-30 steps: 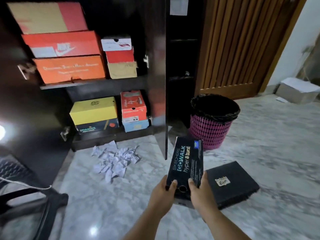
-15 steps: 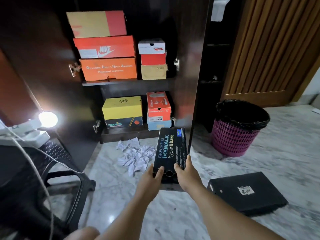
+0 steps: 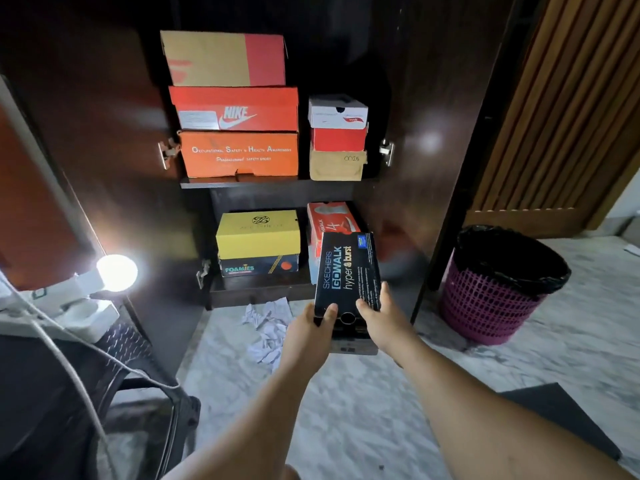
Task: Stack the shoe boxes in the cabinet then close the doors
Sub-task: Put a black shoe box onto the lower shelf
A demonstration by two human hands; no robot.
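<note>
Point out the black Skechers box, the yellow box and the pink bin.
black Skechers box (image 3: 348,271), head view, lid top.
yellow box (image 3: 258,240), head view, front face.
pink bin (image 3: 485,306), head view, mesh wall.

The black box (image 3: 348,271) covers the lower front of the red box (image 3: 329,220) behind it. The dark lid (image 3: 561,417) at lower right is cut by the forearm. Small print on the white box (image 3: 337,110) is unreadable.

Glossy dark wood cabinet (image 3: 408,109), matt cardboard boxes (image 3: 239,154), polished marble floor (image 3: 363,410).
</note>
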